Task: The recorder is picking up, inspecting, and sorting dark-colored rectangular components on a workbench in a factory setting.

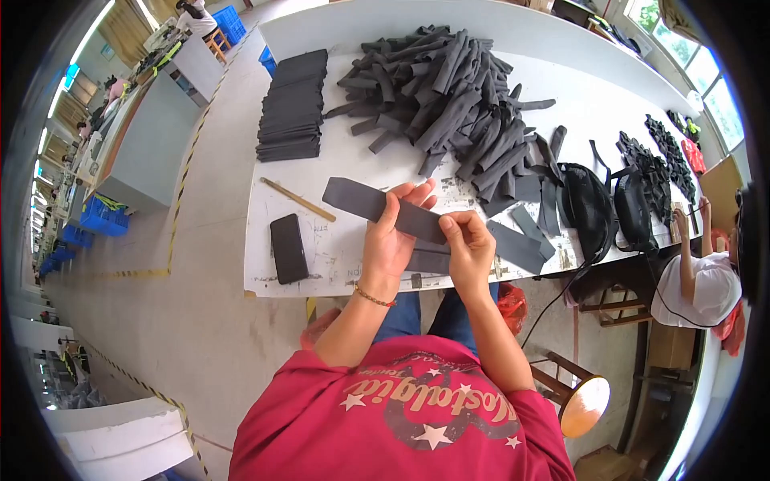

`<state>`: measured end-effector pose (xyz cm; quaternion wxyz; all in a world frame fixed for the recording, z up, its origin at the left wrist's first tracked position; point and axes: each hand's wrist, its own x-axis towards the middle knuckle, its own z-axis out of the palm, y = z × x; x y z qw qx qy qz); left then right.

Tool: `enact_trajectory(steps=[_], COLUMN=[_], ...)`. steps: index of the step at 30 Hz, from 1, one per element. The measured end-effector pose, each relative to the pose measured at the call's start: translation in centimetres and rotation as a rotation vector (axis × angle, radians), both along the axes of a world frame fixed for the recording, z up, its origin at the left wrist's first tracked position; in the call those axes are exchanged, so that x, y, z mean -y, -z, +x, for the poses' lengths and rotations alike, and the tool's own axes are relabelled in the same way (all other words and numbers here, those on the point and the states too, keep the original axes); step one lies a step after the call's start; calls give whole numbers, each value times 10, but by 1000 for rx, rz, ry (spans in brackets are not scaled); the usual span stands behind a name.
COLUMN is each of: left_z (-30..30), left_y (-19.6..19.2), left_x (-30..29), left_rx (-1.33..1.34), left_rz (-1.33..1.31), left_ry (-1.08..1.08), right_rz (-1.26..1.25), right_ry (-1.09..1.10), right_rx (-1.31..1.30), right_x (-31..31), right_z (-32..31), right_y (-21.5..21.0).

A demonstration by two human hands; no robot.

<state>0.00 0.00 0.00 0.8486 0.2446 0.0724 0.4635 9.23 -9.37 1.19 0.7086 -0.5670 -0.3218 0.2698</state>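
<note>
A long dark grey fabric strip [353,197] stretches between my two hands above the near edge of the white table. My left hand [382,253] lies palm up under it, with the thumb pressing on its top. With thumb and bent fingers, my right hand [472,255] pinches the strip near its middle, and its other end [517,248] slants down to the right. Another dark piece [429,261] lies partly hidden beneath my hands. Beyond them spreads a big loose heap of rolled dark strips [449,88]. To its left sits a neat stack of flat strips [291,108].
A black phone [289,248] and a wooden stick [298,199] lie left of my hands. Black bags [589,210] with a cable stand at the right, near smaller dark heaps [644,172]. Another person [696,289] sits at the far right. A round stool [584,406] stands behind me.
</note>
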Motion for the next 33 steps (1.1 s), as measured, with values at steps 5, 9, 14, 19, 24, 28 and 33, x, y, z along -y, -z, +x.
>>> enact_trajectory(steps=[5, 9, 14, 19, 24, 28, 33], left_z=[-30, -63, -82, -74, -66, -44, -3], left_y=[13, 23, 83, 103, 96, 62, 105], left_x=[-21, 5, 17, 15, 15, 6, -26], left_rx=[-430, -832, -929, -1211, -1321, -1296, -1538], left_rz=[-52, -6, 201, 626, 926, 1372, 1675], left_ry=[-251, -350, -540, -755, -976, -823, -615], right_rz=[-102, -304, -409, -419, -477, -391, -602], right_ry=[61, 32, 35, 125, 228, 168, -163], right_rx=[226, 352, 352, 613, 722, 1144, 1308], right_x=[-2, 27, 46, 40, 40, 25, -21], right_z=[17, 14, 8, 10, 11, 4, 24], right_y=[15, 31, 68, 98, 106, 89, 112])
